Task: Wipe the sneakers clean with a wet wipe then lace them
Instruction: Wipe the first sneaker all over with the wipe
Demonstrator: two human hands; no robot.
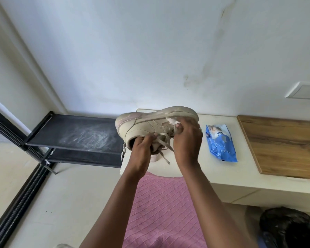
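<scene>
Where the sneaker is: held up in the air over the table [215, 169], sole turned to 12 o'clock, opening facing down to 6.
sneaker [145, 122] long axis: laid roughly 9 to 3 o'clock, heel at the 9 end, toe at the 3 end and tipped up a touch.
left hand [141, 149]: fingers are tucked into the opening and curled round the collar, so the heel end is carried by it.
right hand [186, 138]: closed round a scrunched wet wipe [172, 121], which is pressed on the side wall just under the sole, toward the toe.
nearer hand: toe half is covered by the right, heel half by the left; probably a stroke toward 9 is called for next.
laces [164, 149]: hanging loose toward 6, so lacing looks not yet done.
second sneaker [155, 157]: only a pale sliver is seen on the table, under the held one.
wipes pack [220, 143]: blue, lying flat at 3 o'clock from the hands, apart from them.
writing: print on the pack is too blurred to be read; no brand can be made out on the shoe.
</scene>
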